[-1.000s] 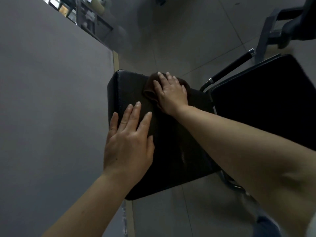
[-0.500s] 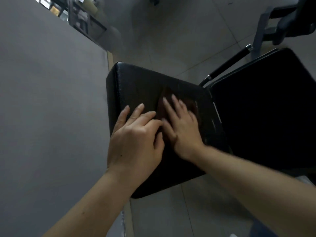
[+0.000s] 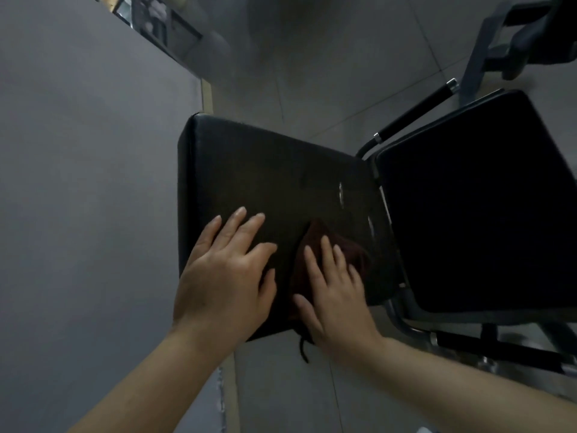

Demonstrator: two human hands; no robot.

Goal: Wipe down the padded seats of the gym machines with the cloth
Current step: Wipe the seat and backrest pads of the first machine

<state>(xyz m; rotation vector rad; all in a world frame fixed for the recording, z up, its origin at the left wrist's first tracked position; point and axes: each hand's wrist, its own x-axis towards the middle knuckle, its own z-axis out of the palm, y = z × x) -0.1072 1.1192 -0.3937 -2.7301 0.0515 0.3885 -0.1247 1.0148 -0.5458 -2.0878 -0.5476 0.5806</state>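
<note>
A black padded seat [image 3: 274,170] fills the middle of the head view. On its near right part lies a dark brown cloth [image 3: 318,242], and my right hand [image 3: 335,292] presses flat on it with straight fingers. A thread of the cloth hangs over the seat's near edge. My left hand [image 3: 224,276] rests flat on the seat's near left part, beside the cloth and apart from it. A second black pad [image 3: 477,207] adjoins the seat on the right.
A grey wall [image 3: 87,182] rises close on the left. A black-gripped metal handle [image 3: 415,114] sticks out behind the second pad. Machine frame tubes [image 3: 499,348] run under it at the lower right. Another machine [image 3: 515,35] stands at the top right on the tiled floor [image 3: 327,57].
My right hand has dragged the cloth from the seat's far edge back to its near right part. My left hand stayed on the near left, its fingers straightening again.
</note>
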